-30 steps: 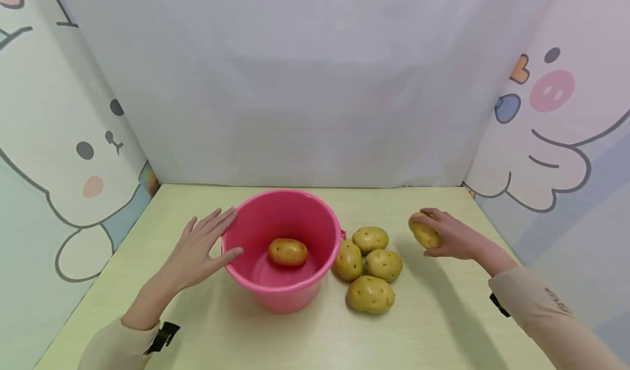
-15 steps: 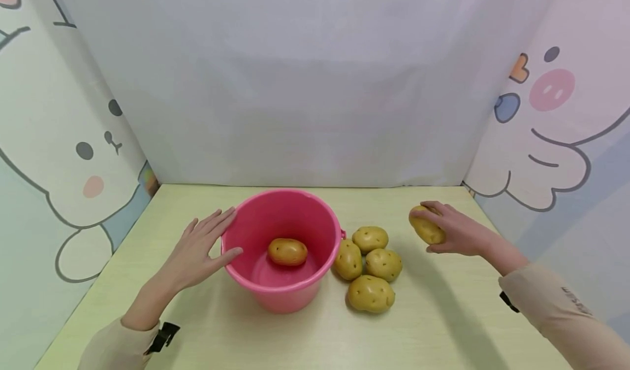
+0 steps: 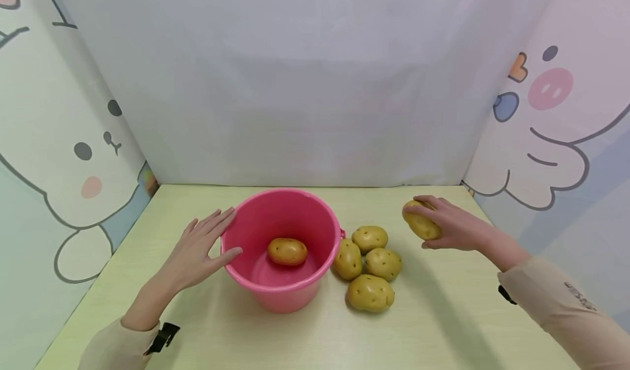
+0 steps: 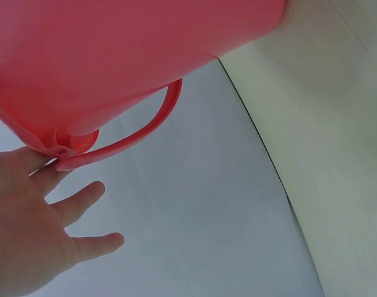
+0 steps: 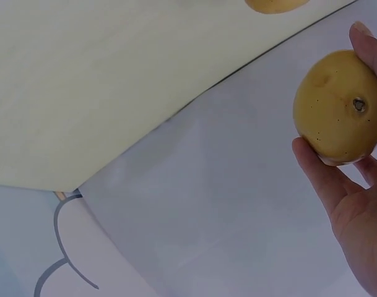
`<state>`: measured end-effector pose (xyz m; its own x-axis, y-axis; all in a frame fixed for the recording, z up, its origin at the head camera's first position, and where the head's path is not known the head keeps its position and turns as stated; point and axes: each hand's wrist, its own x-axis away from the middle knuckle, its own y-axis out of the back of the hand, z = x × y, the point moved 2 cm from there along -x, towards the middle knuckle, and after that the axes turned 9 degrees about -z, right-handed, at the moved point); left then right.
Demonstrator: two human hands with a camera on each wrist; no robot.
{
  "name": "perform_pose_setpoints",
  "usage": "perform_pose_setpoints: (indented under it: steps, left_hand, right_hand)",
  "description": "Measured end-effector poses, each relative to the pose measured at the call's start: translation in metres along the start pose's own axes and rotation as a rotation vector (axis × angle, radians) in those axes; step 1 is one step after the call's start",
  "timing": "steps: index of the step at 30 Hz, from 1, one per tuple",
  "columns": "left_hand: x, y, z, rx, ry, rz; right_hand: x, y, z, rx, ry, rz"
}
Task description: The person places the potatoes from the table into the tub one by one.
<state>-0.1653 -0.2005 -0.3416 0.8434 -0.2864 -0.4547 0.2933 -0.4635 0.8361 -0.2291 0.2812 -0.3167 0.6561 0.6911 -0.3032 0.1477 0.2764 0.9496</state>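
Note:
A pink bucket [image 3: 290, 299] stands on the table with one potato [image 3: 287, 251] lying inside it. My left hand [image 3: 200, 250] rests at the bucket's left rim, fingers straight and spread; in the left wrist view the bucket's curved handle [image 4: 138, 136] hangs beside the fingers. To the right, my right hand [image 3: 455, 225] grips a yellow potato [image 3: 421, 221] between thumb and fingers, above the table. That potato [image 5: 340, 108] also shows in the right wrist view, pinched by the hand [image 5: 361, 223].
Several potatoes [image 3: 371, 293] lie in a cluster just right of the bucket, between it and my right hand. A pale wooden table [image 3: 236, 342] carries everything. A grey sheet [image 3: 315, 86] hangs behind, and cartoon-printed sheets [image 3: 581, 157] flank both sides.
My right hand has lifted a little with the potato, and most recently shifted slightly left. The left hand, the bucket and the other potatoes have stayed in place.

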Motion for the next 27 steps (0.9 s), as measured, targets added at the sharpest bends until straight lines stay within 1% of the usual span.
perform_pose_setpoints:
  steps: [13, 21, 24, 27]
  left_hand:
    - [0.000, -0.001, 0.000, 0.004, -0.001, -0.005]
    - [0.001, -0.001, 0.001, 0.011, -0.002, -0.012]
    - [0.001, -0.001, 0.001, 0.015, -0.007, -0.024]
    - [0.001, 0.000, 0.002, 0.019, -0.002, -0.022]
  right_hand:
    - [-0.016, 0.006, 0.013, 0.010, 0.052, 0.010]
    - [-0.033, 0.015, 0.023, 0.001, 0.060, 0.032]
    - [-0.039, 0.017, 0.028, 0.004, 0.068, 0.037]
    - [-0.044, 0.019, 0.034, 0.012, 0.072, 0.051]
